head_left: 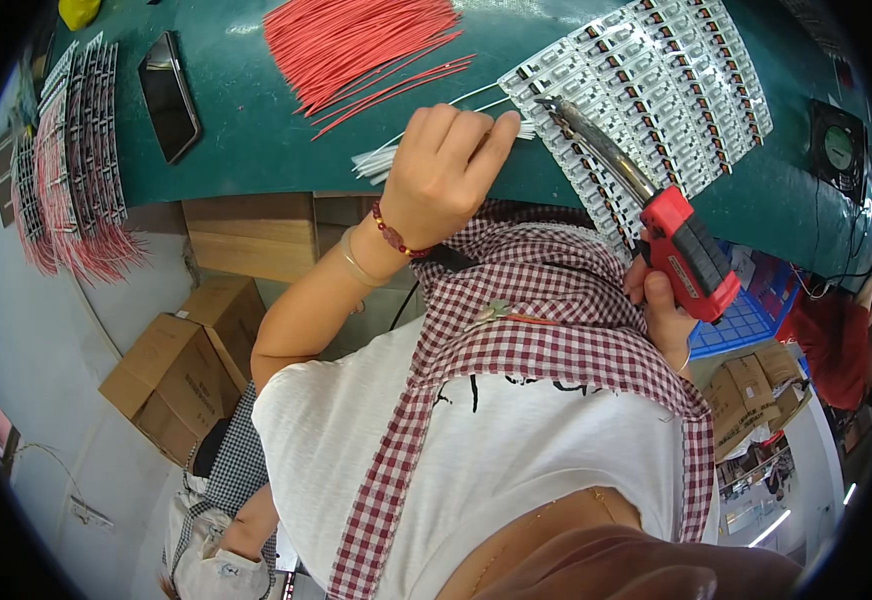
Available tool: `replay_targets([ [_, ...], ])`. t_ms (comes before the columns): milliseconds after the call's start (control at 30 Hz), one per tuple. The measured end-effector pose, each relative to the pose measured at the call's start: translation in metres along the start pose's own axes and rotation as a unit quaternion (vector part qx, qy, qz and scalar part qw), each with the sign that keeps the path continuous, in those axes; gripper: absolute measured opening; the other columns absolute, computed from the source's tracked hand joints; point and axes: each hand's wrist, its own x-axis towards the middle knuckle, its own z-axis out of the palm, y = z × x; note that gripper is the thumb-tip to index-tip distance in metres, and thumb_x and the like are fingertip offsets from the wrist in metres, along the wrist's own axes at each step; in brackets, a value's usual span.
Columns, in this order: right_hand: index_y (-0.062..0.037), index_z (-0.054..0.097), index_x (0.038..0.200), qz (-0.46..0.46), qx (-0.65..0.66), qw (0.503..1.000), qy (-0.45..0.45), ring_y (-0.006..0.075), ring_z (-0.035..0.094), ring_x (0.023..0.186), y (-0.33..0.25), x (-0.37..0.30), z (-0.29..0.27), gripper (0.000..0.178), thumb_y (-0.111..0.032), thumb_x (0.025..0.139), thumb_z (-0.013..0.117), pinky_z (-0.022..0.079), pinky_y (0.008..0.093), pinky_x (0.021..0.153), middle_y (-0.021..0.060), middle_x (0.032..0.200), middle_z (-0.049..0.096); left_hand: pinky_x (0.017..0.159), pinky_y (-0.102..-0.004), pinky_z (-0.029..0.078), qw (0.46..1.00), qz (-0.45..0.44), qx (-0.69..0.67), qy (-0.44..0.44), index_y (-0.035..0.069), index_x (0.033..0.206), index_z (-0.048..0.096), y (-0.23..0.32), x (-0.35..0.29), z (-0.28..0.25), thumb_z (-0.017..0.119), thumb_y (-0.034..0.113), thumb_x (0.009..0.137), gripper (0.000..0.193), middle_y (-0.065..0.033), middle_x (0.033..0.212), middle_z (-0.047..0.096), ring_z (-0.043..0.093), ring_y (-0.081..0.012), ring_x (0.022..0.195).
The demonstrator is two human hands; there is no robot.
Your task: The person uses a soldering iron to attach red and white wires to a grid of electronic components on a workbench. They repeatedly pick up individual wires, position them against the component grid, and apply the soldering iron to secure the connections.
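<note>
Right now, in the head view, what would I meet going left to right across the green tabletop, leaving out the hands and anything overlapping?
Boards with red wires attached → dark phone → pile of loose red wires → spread of pale component boards → black square-framed device.

Head-worn fisheye, close above, facing down past chest (546, 455) to left hand (446, 165), right hand (664, 308), green bench (231, 150).

No words or numbers readable: print on the cardboard box (168, 372) toward half past eight and red soldering iron (678, 240) toward three is too small.
</note>
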Motion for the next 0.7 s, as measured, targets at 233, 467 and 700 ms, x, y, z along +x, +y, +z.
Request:
replay_targets([
  [233,-0.0025,0.065,0.098,-0.001,-0.020,1.000,0.007,0.0113,0.057,0.074,0.013,-0.004,-0.003,0.013,-0.011,0.088,0.068,0.047,0.0286,0.067,0.0016,0.084,0.062,0.060,-0.0316,0.040,1.000,-0.017,0.005,-0.023,0.002,0.106,0.068,0.002,-0.001,0.004,0.064,-0.004,0.066,0.040,-0.0054,0.082,0.055,0.049,-0.0200,0.069],
  [467,-0.0029,0.068,0.097,-0.055,-0.156,0.986,0.004,0.0173,0.064,0.075,0.025,0.001,-0.009,0.015,-0.008,0.083,0.070,0.050,0.0297,0.066,0.0083,0.086,0.067,0.060,-0.0315,0.041,0.999,-0.021,0.009,-0.027,0.001,0.104,0.068,0.002,-0.001,0.003,0.064,-0.004,0.065,0.039,-0.0057,0.081,0.054,0.049,-0.0202,0.069],
  [700,-0.0031,0.069,0.100,-0.077,-0.186,0.979,0.022,0.0204,0.066,0.077,0.027,-0.003,-0.011,0.019,-0.008,0.082,0.070,0.051,0.0305,0.069,0.0095,0.087,0.068,0.061,-0.0314,0.041,0.999,-0.025,0.007,-0.033,0.001,0.103,0.068,0.002,0.000,0.003,0.064,-0.005,0.066,0.038,-0.0054,0.080,0.053,0.049,-0.0201,0.069],
])
